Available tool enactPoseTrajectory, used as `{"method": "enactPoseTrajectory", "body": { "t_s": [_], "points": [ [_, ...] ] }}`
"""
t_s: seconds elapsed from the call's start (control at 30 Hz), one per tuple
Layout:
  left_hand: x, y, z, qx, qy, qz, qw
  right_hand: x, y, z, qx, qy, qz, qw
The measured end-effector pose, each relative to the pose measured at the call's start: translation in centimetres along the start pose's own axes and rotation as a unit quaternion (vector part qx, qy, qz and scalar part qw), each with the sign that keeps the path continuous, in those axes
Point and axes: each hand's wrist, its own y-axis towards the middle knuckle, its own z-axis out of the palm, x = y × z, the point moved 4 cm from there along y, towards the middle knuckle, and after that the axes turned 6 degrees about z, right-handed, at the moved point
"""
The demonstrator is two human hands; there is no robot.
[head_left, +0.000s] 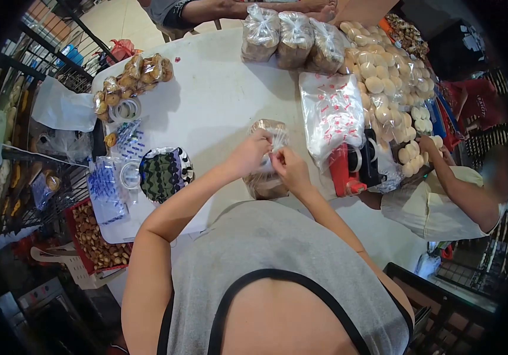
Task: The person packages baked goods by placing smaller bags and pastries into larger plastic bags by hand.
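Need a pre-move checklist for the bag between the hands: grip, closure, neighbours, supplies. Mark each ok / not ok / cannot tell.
1. Left hand and right hand both at the gathered plastic of the clear bag: ok.
2. Bag neck fully sealed: cannot tell, fingers cover it.
3. Clear bag resting on the white table: ok.
4. Three filled bags at the far edge, apart from this one: ok.
5. Red tape dispenser separate from the printed plastic bags: not ok, they overlap in view.
6. Co-worker's hand away from the clear bag: ok, it is over at the buns.
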Motion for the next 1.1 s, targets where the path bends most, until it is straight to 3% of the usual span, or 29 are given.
{"method": "enactPoseTrajectory", "body": {
  "t_s": [0.03, 0.07, 0.13, 0.23, 0.3, 0.33, 0.4, 0.47, 0.57, 0.7, 0.77, 0.9, 0.97, 1.1],
  "points": [
    [-2.0, -0.1, 0.1, -0.006, 0.259, 0.225, 0.939, 0.2, -0.2, 0.0, 0.001, -0.001, 0.001, 1.000],
    [-1.7, -0.1, 0.1, -0.007, 0.257, 0.223, 0.940, 0.9, -0.6, -0.1, -0.004, -0.023, -0.004, 1.000],
    [0.5, 0.0, -0.1, 0.027, 0.178, 0.083, 0.980, 1.5, -1.1, -0.3, -0.015, -0.044, -0.007, 0.999],
    [3.0, -0.2, 0.7, 0.072, 0.200, 0.059, 0.975, 0.6, -1.4, -0.6, 0.034, -0.114, 0.024, 0.993],
    [0.7, 0.2, -0.3, 0.050, 0.237, 0.104, 0.965, -0.3, -1.2, -0.5, 0.065, -0.066, -0.035, 0.995],
    [-0.8, 0.2, -0.5, 0.017, 0.277, 0.137, 0.951, -0.5, -1.1, -1.1, 0.057, -0.068, -0.026, 0.996],
    [-2.6, -0.8, 1.2, 0.036, 0.301, 0.127, 0.944, 0.5, -0.9, -3.2, -0.022, 0.056, -0.131, 0.990],
    [-3.2, -0.9, 2.1, 0.052, 0.327, 0.120, 0.936, -0.5, -0.6, -4.5, -0.021, 0.048, -0.082, 0.995],
    [-2.6, -0.3, 2.0, 0.100, 0.258, 0.072, 0.958, -2.0, -0.5, -5.4, -0.006, 0.064, -0.013, 0.998],
    [-1.6, 0.5, -2.8, -0.023, 0.258, -0.087, 0.962, -3.2, -1.2, -6.9, 0.042, 0.052, 0.002, 0.998],
    [-1.6, 0.7, -6.7, -0.044, 0.375, 0.024, 0.926, -4.6, -1.9, -7.6, 0.037, 0.040, 0.012, 0.998],
    [-0.7, 4.3, -12.9, -0.022, 0.426, -0.081, 0.901, -7.3, -3.2, -8.0, 0.065, -0.033, 0.024, 0.997],
    [0.8, 7.3, -15.3, -0.011, 0.484, -0.086, 0.871, -8.0, -3.6, -7.8, 0.080, -0.049, 0.016, 0.995],
    [6.2, 12.5, -21.3, -0.066, 0.472, -0.008, 0.879, -8.6, -3.7, -7.7, 0.150, -0.069, -0.011, 0.986]
  ]
}}
